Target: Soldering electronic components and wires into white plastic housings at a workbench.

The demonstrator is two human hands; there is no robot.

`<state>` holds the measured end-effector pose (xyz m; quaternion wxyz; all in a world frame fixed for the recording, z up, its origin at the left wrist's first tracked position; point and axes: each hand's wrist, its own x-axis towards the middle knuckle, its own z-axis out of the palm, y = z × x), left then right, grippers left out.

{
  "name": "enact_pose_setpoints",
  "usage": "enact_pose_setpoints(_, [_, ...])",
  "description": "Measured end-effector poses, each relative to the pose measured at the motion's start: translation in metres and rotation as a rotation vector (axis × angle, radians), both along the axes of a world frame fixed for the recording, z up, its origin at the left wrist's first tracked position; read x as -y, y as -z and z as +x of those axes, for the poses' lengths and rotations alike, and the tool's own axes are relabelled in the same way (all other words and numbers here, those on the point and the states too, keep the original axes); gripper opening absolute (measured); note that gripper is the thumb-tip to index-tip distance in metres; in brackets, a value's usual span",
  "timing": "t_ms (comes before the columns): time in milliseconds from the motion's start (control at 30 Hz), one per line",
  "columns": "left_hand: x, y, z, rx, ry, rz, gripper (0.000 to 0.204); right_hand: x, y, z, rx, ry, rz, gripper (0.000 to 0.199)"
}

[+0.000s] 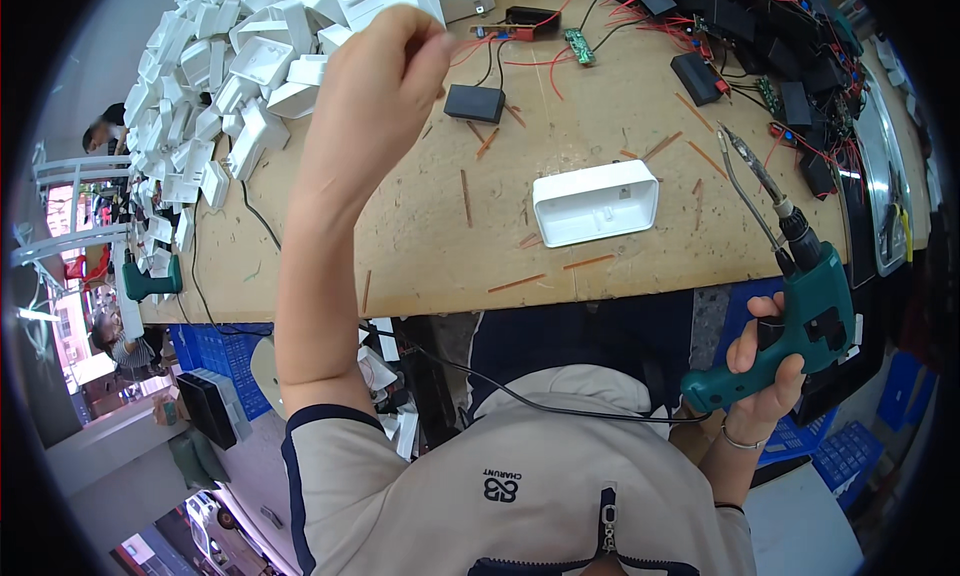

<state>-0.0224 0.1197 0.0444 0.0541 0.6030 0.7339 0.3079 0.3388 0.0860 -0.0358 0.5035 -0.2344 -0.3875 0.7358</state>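
My right hand (765, 361) is wrapped round the handle of a green soldering gun (815, 311), whose metal tip (750, 161) and thin curved feed tube point up and to the left over the table. My left hand (395, 71) is stretched out to the far side of the table with curled fingers. White plastic pieces lie right by its fingertips, and the back of the hand hides what they hold, if anything. An open white plastic case (597, 205) lies in front of me, apart from both hands. Beyond it sit a black box (474, 103) with wires and a small green circuit board (579, 46).
A heap of white plastic cases (250, 66) fills the far left. Black boxes with red wires and boards are piled at the far right (735, 21). Thin brown strips (588, 262) are scattered on the wooden table (420, 266). A black cord (540, 401) crosses my lap.
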Motion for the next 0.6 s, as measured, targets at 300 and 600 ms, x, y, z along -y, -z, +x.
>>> enact_pose_setpoints(300, [0.052, 0.030, 0.008, 0.930, 0.332, -0.383, 0.027, 0.001, 0.001, -0.003, -0.037, -0.048, 0.001, 0.066])
enact_pose_setpoints(600, [0.034, 0.044, -0.003, 0.537, 0.602, -0.158, 0.026, 0.006, -0.003, -0.007, -0.032, -0.070, 0.012, 0.067])
